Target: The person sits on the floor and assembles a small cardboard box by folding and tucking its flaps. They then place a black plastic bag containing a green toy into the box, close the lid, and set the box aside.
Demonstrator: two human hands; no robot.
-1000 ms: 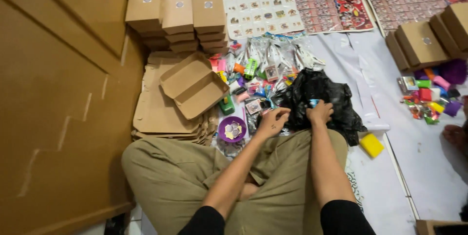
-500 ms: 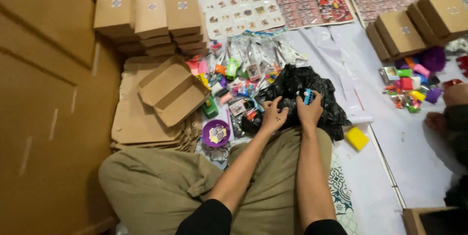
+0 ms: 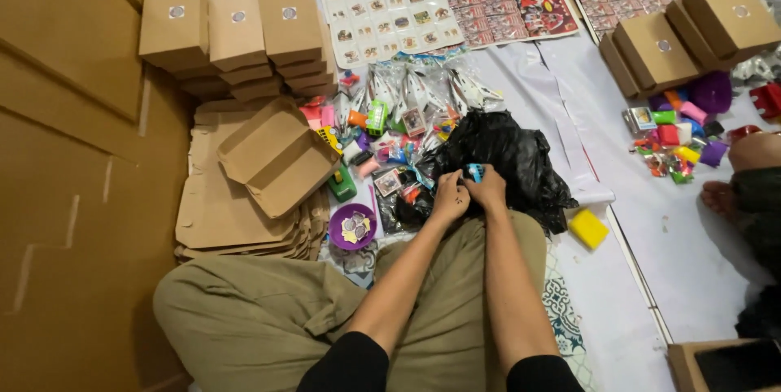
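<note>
I sit cross-legged on the floor with both hands together in front of my knees. My right hand (image 3: 488, 190) pinches a small blue toy (image 3: 475, 172) against a crumpled black plastic bag (image 3: 508, 156). Touching it from the left, my left hand (image 3: 449, 197) has its fingers curled at the same spot; whether it grips anything is unclear. Just beyond lies a pile of small toys in clear packets (image 3: 399, 119). A purple bowl (image 3: 352, 226) with small pieces sits left of my hands.
An open cardboard box (image 3: 277, 156) rests on flat box blanks (image 3: 220, 213). Stacks of closed brown boxes (image 3: 236, 30) stand behind, more boxes (image 3: 691, 34) at the right. Sticker sheets (image 3: 390, 2) lie at the top. A yellow block (image 3: 587, 228), colourful small toys (image 3: 679, 128) and another person's foot (image 3: 720, 197) are right.
My hands have drawn closer together over the black bag. The view has shifted slightly; the blue toy stays at my right fingertips.
</note>
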